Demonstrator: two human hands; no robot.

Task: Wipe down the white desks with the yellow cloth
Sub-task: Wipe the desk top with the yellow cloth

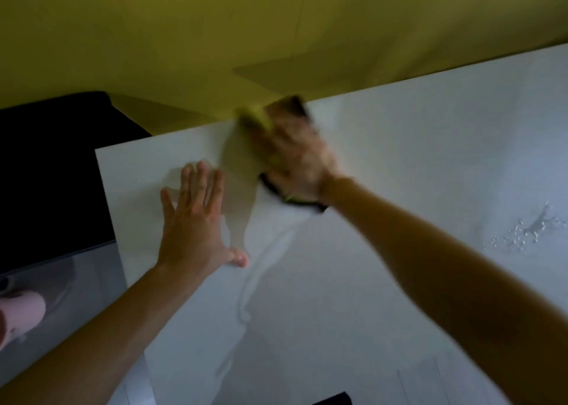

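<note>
Wiping under way: right hand point(295, 155) pressing yellow cloth point(246, 146) onto white bench point(399, 158) at far edge, finger curl too blurred to tell. Left hand point(193, 220) resting flat, fingers spread, holding nothing. Droplets point(528, 232) well right of fingers waiting unwiped; wet streak point(255, 269) trailing beside left thumb.

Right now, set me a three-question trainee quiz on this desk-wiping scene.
1. True or false: the left hand lies flat, fingers spread, on the white desk.
2. Which hand is on the yellow cloth? A) left B) right
3. Fill in: the water droplets sit near the picture's ____ edge.

Key: 1 true; 2 B, the right hand, blurred at the desk's far edge; 3 right.
</note>
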